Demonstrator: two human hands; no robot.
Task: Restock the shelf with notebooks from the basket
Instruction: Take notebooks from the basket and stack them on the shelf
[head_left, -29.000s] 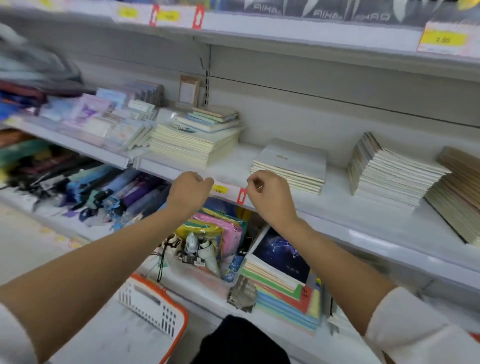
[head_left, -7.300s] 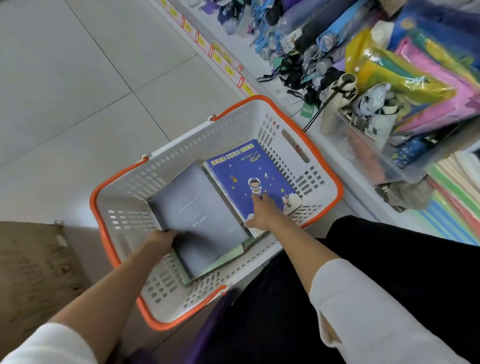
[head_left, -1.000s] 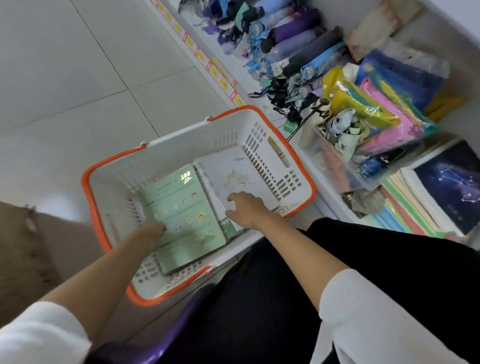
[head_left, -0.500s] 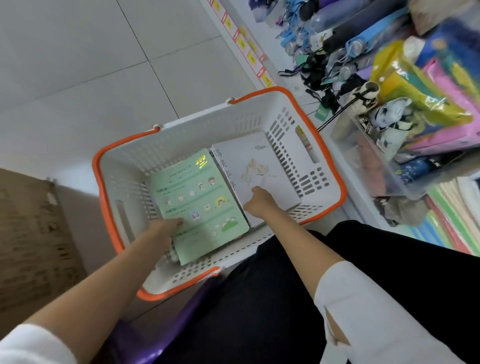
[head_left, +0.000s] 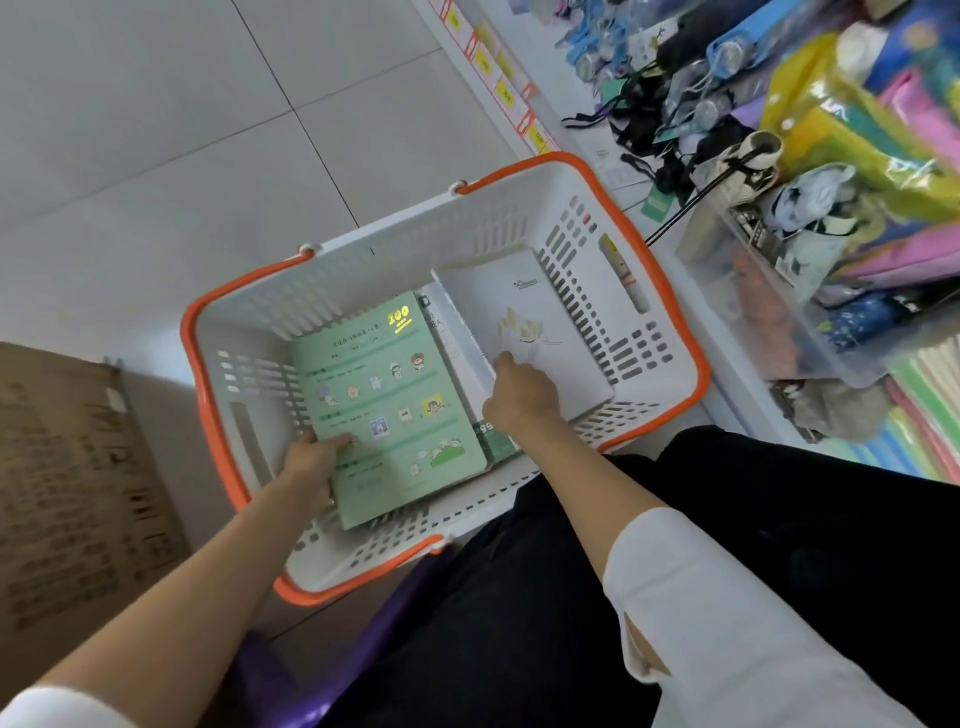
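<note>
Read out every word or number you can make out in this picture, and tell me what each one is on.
"100", yellow, at the top corner of the green notebook.
Rest of the green notebook's print: too small to read.
On the white notebook: a small mark, unreadable.
On the cover beneath it: letters partly hidden, unreadable.
On the yellow price tags along the shelf edge: blurred.
On the cardboard box: print blurred.

The pale tiled floor (head_left: 156, 130) carries a white orange-rimmed basket (head_left: 519, 218), a cardboard box (head_left: 67, 493) just beside it

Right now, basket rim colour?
Orange rim on a white basket; clearest in the head view.
</note>
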